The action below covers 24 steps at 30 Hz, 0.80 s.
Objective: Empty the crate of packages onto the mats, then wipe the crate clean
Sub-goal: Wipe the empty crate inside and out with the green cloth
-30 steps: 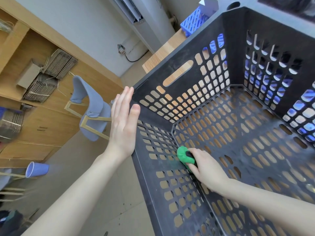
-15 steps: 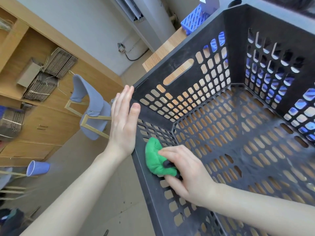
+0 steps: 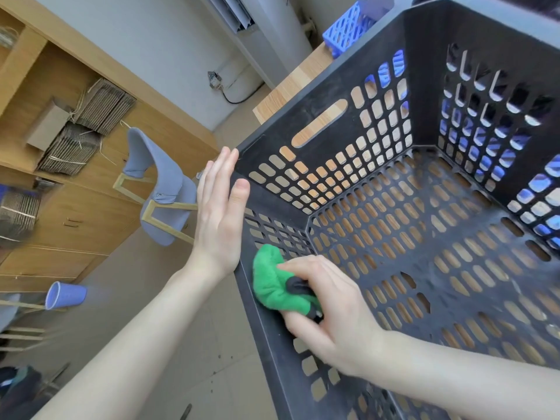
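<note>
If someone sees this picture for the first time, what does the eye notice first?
First, the large black perforated plastic crate, empty, filling the right side. Inside, against its left wall, the right hand grips a bright green cloth. The left hand rests flat against the outside of that wall.

— What does the room look like?
— Pale grey wall (image 3: pixel 157 40), beige floor (image 3: pixel 130 268), and a black cable (image 3: pixel 231 97) hanging from a wall socket.
— Any furniture?
— A wooden shelf unit (image 3: pixel 75 213) holds tied cardboard bundles (image 3: pixel 100 104). A blue-grey chair (image 3: pixel 163 189) is near it. A blue slotted basket (image 3: pixel 345 28) sits on a wooden tabletop (image 3: pixel 291 92).
</note>
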### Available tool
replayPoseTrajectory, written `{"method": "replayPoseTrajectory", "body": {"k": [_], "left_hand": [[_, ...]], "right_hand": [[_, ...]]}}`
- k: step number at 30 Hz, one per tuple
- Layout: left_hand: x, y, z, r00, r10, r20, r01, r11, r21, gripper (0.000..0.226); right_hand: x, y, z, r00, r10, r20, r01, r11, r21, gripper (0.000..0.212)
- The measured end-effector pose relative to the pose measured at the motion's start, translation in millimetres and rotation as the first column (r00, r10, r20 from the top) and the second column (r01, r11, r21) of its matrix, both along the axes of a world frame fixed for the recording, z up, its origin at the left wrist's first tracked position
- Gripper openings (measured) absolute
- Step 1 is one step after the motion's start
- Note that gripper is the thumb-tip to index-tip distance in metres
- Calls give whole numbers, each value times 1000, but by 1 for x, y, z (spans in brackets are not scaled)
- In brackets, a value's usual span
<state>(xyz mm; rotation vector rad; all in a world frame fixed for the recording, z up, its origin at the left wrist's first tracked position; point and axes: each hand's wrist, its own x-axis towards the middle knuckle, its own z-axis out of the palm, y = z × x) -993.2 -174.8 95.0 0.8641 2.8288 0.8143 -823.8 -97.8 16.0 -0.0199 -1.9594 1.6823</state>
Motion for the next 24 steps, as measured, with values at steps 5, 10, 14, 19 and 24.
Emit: {"method": "replayPoseTrajectory", "body": {"k": [5,10,14,19,24], "left_hand": [[0,0,0,1000,-4,-8,4,1000,-5,65],[0,-1,0,1000,2,1,-2,1000,-9,64],[1,0,1,1000,3,7,-2,1000,-13,63],[2,0,1,1000,4,10,-4,1000,-14,62],[3,-1,0,999,-8,31,6,998,61,56]], "right_hand": [[1,-5,5,984,4,-176,-2,1000,11,43],[5,10,-73,979,70,194,-114,968,224,32],[12,23,-112,816,56,576,-252,931,266,14],[10,14,-85,897,42,440,-128,977,169,24],[-2,-4,-13,999,52,-11,-52,999,6,38]]}}
